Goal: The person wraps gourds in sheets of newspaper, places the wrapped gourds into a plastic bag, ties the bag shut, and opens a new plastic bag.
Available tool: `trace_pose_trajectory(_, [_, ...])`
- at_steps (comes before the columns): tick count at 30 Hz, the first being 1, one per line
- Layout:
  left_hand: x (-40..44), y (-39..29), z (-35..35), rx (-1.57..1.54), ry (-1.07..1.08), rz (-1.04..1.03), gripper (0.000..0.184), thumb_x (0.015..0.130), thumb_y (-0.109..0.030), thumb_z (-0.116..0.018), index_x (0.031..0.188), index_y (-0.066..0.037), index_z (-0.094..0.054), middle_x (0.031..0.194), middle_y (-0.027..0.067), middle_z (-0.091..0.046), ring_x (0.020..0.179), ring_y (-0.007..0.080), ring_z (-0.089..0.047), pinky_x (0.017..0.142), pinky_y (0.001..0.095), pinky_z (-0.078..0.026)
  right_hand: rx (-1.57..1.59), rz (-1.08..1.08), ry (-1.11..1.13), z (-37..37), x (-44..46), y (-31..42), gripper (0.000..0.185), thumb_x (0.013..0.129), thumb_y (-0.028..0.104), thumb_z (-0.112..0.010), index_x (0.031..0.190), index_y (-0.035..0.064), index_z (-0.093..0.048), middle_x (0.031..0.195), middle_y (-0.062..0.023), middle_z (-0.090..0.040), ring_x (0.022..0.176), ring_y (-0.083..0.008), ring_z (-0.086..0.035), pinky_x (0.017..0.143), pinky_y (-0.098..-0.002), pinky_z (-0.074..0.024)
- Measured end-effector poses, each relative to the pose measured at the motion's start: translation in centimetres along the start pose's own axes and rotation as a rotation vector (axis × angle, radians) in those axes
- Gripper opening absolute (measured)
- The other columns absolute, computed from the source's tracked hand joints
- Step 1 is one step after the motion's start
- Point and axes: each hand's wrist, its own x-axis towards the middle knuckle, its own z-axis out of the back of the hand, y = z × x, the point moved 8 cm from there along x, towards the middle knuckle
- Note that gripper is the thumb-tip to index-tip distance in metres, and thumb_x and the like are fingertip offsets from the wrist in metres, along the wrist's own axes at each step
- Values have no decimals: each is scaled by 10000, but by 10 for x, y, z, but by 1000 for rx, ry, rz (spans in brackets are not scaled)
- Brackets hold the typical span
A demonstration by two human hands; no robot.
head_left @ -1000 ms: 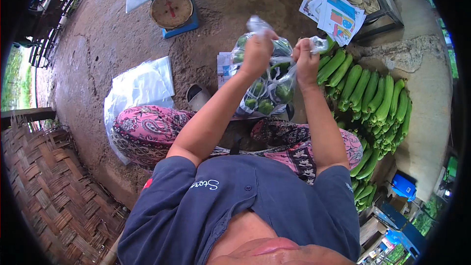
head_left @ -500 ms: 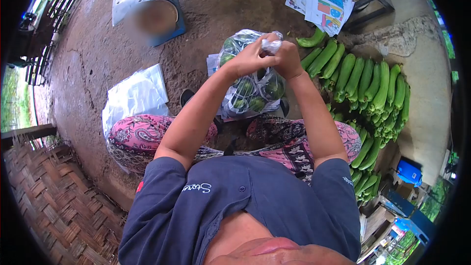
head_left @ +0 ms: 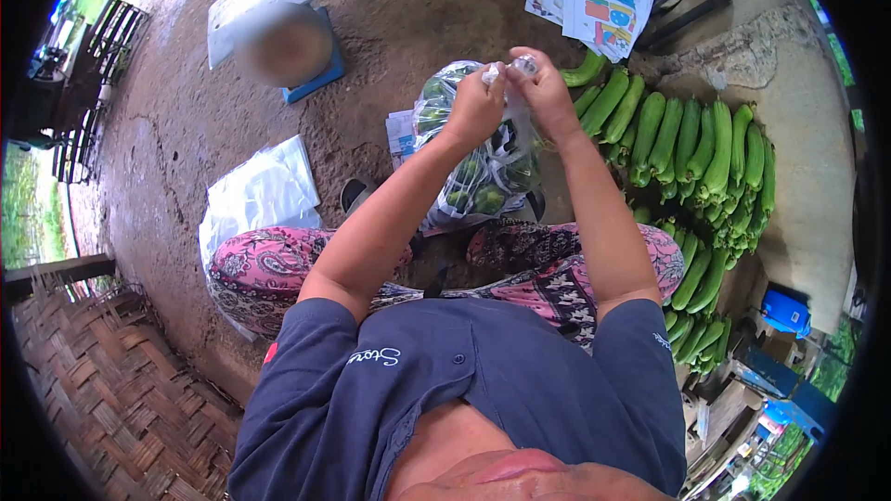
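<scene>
A clear plastic bag [head_left: 489,162] filled with round green vegetables stands upright in front of me between my feet. My left hand [head_left: 476,109] is closed on a twisted piece of the bag's top at its upper middle. Just to the right, my right hand [head_left: 548,100] pinches another bunched end of the same plastic. The two hands are close together over the bag, with stretched plastic between them. Part of the bag is hidden behind my left hand and forearm.
Long green gourds [head_left: 715,153] lie in rows at the right. Printed papers [head_left: 603,11] rest at the upper right. A blue scale [head_left: 316,83], partly blurred, stands at the upper left. Flat plastic bags [head_left: 264,187] lie by my left knee, near a woven panel [head_left: 121,380].
My hands came together over the bag's top, then moved slightly apart, each keeping hold of plastic. The view has shifted a little, so the scale and papers appear farther left.
</scene>
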Motion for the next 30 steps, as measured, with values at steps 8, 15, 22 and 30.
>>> trace_pose_trajectory(8, [9,5,0,-143,115,56,286,971,-229,-446,936,9,-600,689,99,-597,631,172,-528,601,331,-420,-768,762,-109,-20,-36,116,128,706,127,-720,810,74,-667,807,-65,-644,804,-268,-610,778,-392,-465])
trace_pose_trajectory(15, [7,-7,9,-63,101,-70,317,982,-274,-450,861,-11,-581,654,-1,-501,605,85,-440,545,274,-369,-348,231,80,-20,-25,56,531,688,133,-764,1175,55,-568,972,-87,-654,958,-186,-612,846,-305,-468])
trace_pose_trajectory(22, [1,-15,15,114,461,87,294,952,-288,-531,856,-17,-593,727,3,-546,721,89,-484,672,271,-422,113,-270,390,-24,-15,-5,86,798,53,-548,837,24,-619,720,34,-568,632,-38,-491,613,-209,-406])
trace_pose_trajectory(30, [-6,-61,19,437,251,-632,281,655,-8,-667,927,-43,-606,831,133,-607,804,334,-615,684,377,-489,36,-376,511,-21,-14,-7,382,895,382,-532,770,34,-628,655,-2,-564,607,-88,-516,602,-236,-416])
